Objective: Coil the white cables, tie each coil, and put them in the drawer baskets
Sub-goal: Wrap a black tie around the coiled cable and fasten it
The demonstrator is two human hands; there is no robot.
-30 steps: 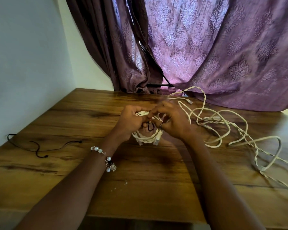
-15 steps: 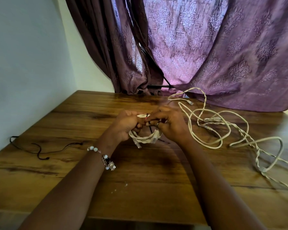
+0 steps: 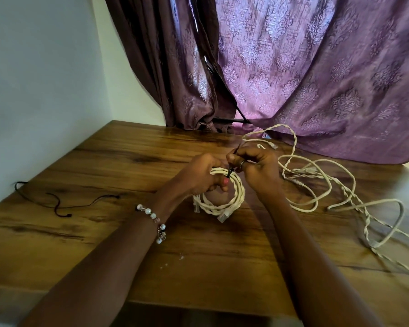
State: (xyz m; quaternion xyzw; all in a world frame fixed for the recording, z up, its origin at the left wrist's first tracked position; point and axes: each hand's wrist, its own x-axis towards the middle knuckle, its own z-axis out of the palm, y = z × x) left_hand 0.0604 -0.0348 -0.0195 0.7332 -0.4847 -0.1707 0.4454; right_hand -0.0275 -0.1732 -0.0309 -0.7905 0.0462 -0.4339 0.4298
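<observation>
A small coil of white twisted cable [image 3: 224, 201] hangs just above the wooden table [image 3: 128, 175], its plug ends pointing down. My left hand [image 3: 202, 174] grips the coil's top left. A thin black tie [image 3: 232, 165] wraps the coil's top, and my right hand [image 3: 255, 165] pinches its free end, which sticks up past my fingers. To the right lies a loose tangle of white cables [image 3: 316, 185] spread over the table. No drawer or basket is in view.
A thin black cord [image 3: 57, 204] lies on the table's left side near the white wall. Purple curtains [image 3: 305, 79] hang behind the table and drape onto its back edge. The table's front edge runs below my forearms.
The black tie now goes round the top of the coil and my right hand has risen with its end. The coil has opened into a clear ring below my hands.
</observation>
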